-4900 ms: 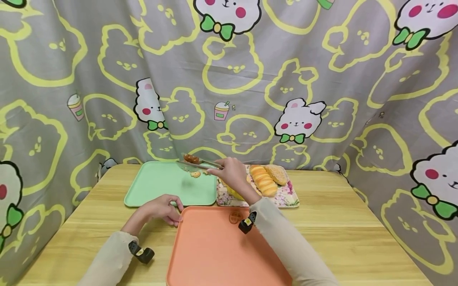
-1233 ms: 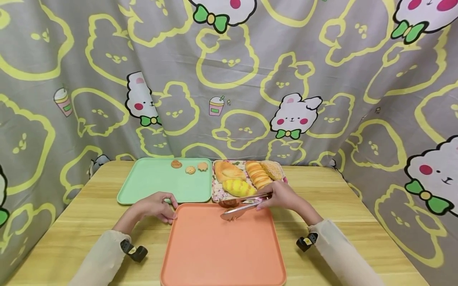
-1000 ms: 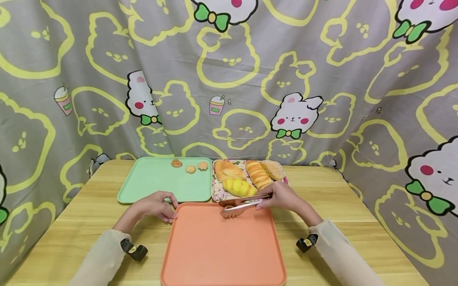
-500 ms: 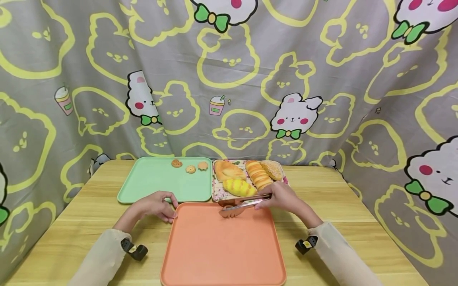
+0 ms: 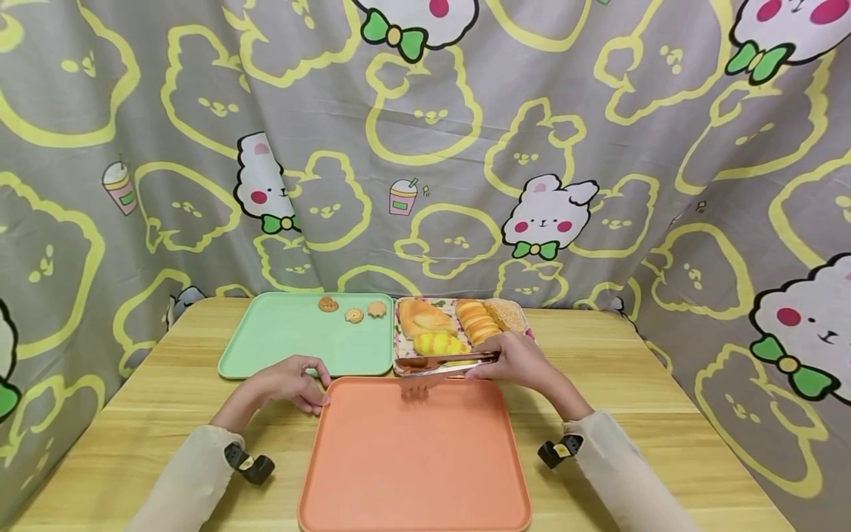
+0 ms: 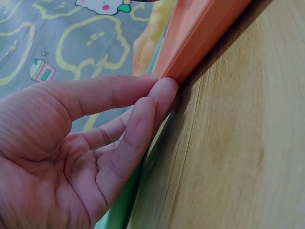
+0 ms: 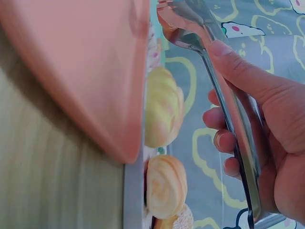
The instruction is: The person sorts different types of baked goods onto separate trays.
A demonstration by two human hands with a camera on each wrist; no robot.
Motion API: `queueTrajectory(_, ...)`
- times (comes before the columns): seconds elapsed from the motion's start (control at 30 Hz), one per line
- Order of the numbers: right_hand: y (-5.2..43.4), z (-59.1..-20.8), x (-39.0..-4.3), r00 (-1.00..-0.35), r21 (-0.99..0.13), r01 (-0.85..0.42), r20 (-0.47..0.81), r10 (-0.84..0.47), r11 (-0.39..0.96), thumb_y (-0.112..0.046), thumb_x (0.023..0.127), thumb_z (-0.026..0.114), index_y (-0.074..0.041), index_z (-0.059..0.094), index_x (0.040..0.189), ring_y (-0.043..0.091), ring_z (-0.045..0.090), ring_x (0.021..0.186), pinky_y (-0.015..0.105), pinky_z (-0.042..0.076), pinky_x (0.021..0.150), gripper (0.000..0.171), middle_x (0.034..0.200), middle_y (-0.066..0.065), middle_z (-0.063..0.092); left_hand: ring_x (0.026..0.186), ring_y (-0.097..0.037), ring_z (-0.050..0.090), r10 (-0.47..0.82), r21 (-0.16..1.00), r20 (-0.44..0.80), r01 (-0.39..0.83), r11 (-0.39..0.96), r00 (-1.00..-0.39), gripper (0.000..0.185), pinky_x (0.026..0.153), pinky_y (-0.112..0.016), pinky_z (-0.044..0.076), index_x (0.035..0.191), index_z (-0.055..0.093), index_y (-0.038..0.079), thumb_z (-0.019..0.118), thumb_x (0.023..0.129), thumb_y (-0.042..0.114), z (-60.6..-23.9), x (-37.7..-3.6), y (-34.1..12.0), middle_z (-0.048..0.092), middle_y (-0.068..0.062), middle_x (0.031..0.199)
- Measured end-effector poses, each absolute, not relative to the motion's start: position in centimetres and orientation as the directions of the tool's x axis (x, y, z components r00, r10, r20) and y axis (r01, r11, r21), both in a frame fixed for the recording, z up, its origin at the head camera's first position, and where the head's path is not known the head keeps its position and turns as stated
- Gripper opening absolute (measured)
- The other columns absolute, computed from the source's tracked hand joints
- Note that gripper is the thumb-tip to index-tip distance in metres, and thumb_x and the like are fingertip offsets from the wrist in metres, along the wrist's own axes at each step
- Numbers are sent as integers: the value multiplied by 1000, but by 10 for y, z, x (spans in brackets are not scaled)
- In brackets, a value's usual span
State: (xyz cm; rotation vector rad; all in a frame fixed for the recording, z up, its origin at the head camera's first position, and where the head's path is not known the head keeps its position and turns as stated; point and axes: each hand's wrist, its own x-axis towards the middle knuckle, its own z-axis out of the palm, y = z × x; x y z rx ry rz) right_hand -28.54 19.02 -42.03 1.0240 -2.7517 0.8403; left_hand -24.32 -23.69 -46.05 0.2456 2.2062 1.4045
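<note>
My left hand [image 5: 323, 389] pinches the far left corner of a large orange tray [image 5: 412, 473]; in the left wrist view my left hand [image 6: 159, 84] has thumb and fingertips meeting on the tray's rim [image 6: 195, 38]. My right hand [image 5: 487, 363] grips metal tongs [image 5: 442, 362] that point left. They hover over the near edge of a floral tray [image 5: 525, 319] that holds several bread rolls. The right wrist view shows my right hand [image 7: 228, 139] curled round the tongs [image 7: 224, 95], their tips close together. Whether anything is between the tips I cannot tell.
A green tray [image 5: 292, 343] at the far left carries three small cookies [image 5: 354, 315] along its far edge. A yellow bun [image 5: 439, 343] lies closest to the tongs. A patterned curtain [image 5: 425, 148] closes off the back and sides of the wooden table [image 5: 665, 414].
My right hand has carried the tongs from above the orange tray's far edge back and slightly left, over the floral tray's near edge. The left hand has stayed put.
</note>
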Motion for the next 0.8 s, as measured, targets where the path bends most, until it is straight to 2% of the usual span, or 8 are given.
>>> queueTrajectory(0.1, 185, -417, -285, -784, -465, -614, 269, -560, 637, -43, 76, 88, -21, 80, 82, -1, 33, 47, 19, 25, 48, 24, 55, -16, 54, 70, -18, 71, 411, 885, -319, -114, 451, -854, 26, 67, -31, 62, 107, 58, -4, 74, 88, 5, -460, -243, -237, 73, -8, 75)
queueTrajectory(0.2, 178, -413, -285, -794, -462, -604, 286, -536, 649, -44, 77, 87, -22, 68, 67, 1, 27, 47, 20, 21, 49, 31, 51, -14, 36, 70, -17, 71, 414, 886, -318, -112, 451, -853, 26, 66, -31, 62, 107, 58, -4, 74, 88, 5, -461, -243, -237, 73, -8, 75)
queueTrajectory(0.5, 152, -395, -289, -815, -444, -578, 352, -461, 685, -45, 79, 86, -18, 52, 60, 5, 25, 49, 22, 21, 50, 47, 54, -11, 28, 69, -17, 71, 409, 886, -326, -124, 446, -852, 26, 66, -29, 61, 106, 58, -3, 74, 88, 4, -460, -243, -236, 73, -8, 75)
queueTrajectory(0.57, 144, -391, -291, -822, -456, -567, 358, -442, 686, -45, 79, 86, -14, 62, 64, 6, 28, 48, 23, 23, 49, 42, 53, -10, 32, 69, -17, 71, 411, 888, -322, -121, 444, -853, 25, 66, -29, 61, 106, 58, -3, 74, 88, 4, -459, -243, -236, 73, -8, 76)
queueTrajectory(0.67, 132, -387, -294, -839, -473, -542, 355, -413, 695, -47, 79, 85, -16, 81, 86, 7, 34, 47, 24, 27, 49, 32, 55, -9, 48, 69, -17, 71, 410, 888, -322, -122, 443, -853, 25, 65, -29, 61, 106, 58, -3, 74, 87, 3, -459, -242, -237, 73, -8, 75)
queueTrajectory(0.73, 124, -386, -296, -851, -492, -522, 349, -391, 697, -47, 79, 85, -17, 83, 99, 8, 34, 46, 24, 27, 48, 37, 55, -3, 54, 69, -17, 71, 408, 887, -325, -125, 444, -853, 25, 66, -29, 61, 106, 58, -3, 74, 87, 3, -458, -242, -237, 73, -7, 75)
queueTrajectory(0.8, 115, -384, -298, -860, -497, -506, 349, -372, 705, -47, 78, 86, -16, 83, 103, 8, 31, 45, 25, 26, 47, 40, 57, -1, 60, 69, -17, 71, 407, 887, -326, -127, 445, -853, 25, 65, -29, 61, 106, 58, -3, 74, 87, 3, -458, -241, -236, 73, -7, 75)
